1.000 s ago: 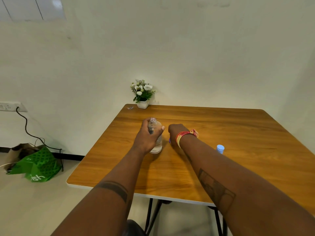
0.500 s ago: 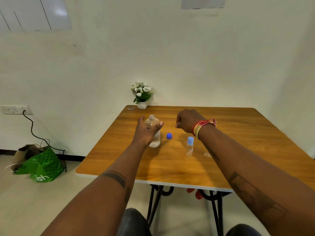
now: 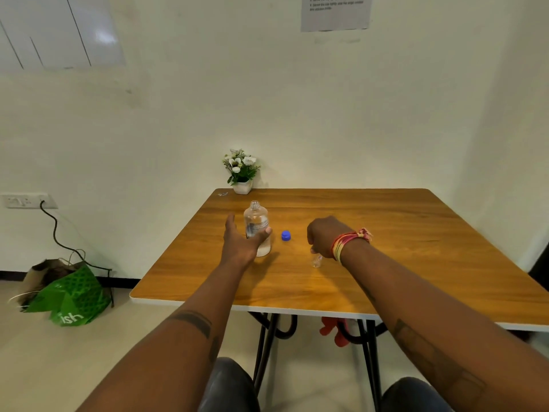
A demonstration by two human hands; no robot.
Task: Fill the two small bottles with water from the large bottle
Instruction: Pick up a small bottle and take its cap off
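While reaching over the worktop (image 3: 416, 263) from the bottom of the frame, both forearms bare, knees in dark cloth lowest of all. Right of centre: right grip (image 3: 323, 236), red and yellow thread bands (image 3: 347, 242) at the wrist, fingers curled downward and closed on the top of a small bottle (image 3: 316, 261). Small bottle clear, upright on the wood, its cap hidden under the fingers. Left of centre, a little farther up: left grip (image 3: 242, 245), loose and spread, fingers straight along the left side of the large bottle (image 3: 256, 221), thumb laid against its front, not clasping. Large bottle upright, uncapped, clear, with a little water in the bottom. Between the two grips, just right of the large bottle: a blue cap (image 3: 285, 235), lying apart from both bottles. Farther back, at the far left corner of the worktop against the wall: a white pot of flowers (image 3: 242, 173). Lower left of the frame, on the floor: a green bag (image 3: 71, 295). Top of the frame, on the wall: a printed paper sheet (image 3: 335, 11), text too small to read.
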